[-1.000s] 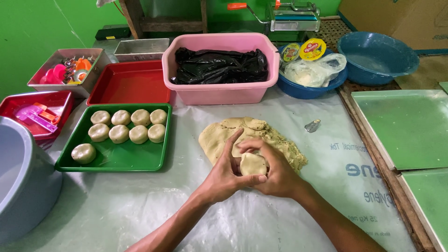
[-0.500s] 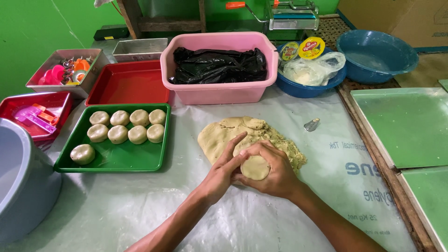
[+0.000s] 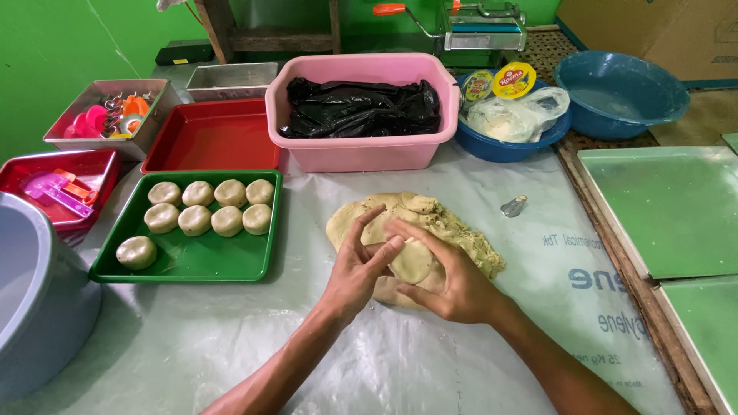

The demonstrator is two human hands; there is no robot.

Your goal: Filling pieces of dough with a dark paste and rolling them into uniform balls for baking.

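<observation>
A big lump of pale dough (image 3: 430,219) lies on the plastic-covered table. In front of it my right hand (image 3: 450,280) cups a small flattened dough piece (image 3: 411,261). My left hand (image 3: 357,265) presses its fingers onto the top of that piece. A green tray (image 3: 192,257) to the left carries several round dough balls (image 3: 211,207) in rows, plus one apart near its front left corner.
A pink tub (image 3: 361,150) holds a black plastic bag. An empty red tray (image 3: 211,138), a grey bucket (image 3: 31,307), boxes of colourful tools (image 3: 108,119), blue bowls (image 3: 619,84) and flat green trays (image 3: 669,215) surround the work spot. A small metal cutter (image 3: 513,206) lies right of the dough.
Both hands stayed over the small dough piece. The left hand's fingers shifted from wrapping its side to pressing on top, and the piece looks flatter.
</observation>
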